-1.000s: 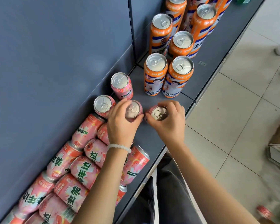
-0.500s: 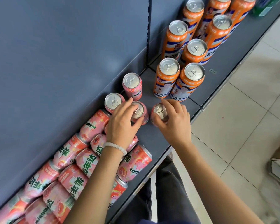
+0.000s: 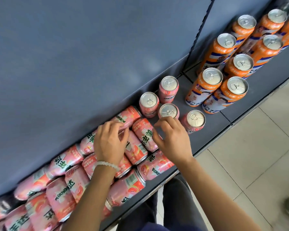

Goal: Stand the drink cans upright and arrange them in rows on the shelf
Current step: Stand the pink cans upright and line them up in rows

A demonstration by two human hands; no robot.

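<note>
Several pink drink cans stand upright on the grey shelf (image 3: 213,130): two by the back panel (image 3: 168,88) (image 3: 148,104) and two nearer the front (image 3: 168,112) (image 3: 195,120). To their left lies a pile of the same pink cans (image 3: 73,182) on their sides. My left hand (image 3: 110,142), with a white bead bracelet, hovers over the lying cans at the pile's right end, fingers loosely curled and holding nothing. My right hand (image 3: 173,139) is just below the front-left upright can, fingers relaxed, thumb beside a lying can (image 3: 145,134).
Tall orange cans (image 3: 207,84) stand in rows on the shelf section to the right, past a divider. The blue-grey back panel (image 3: 90,55) rises behind the cans. Tiled floor (image 3: 249,155) lies to the right of the shelf edge, and my dark trousers show below.
Both hands have let go of the two front upright cans and moved back left toward the lying pile. The camera view has shifted left.
</note>
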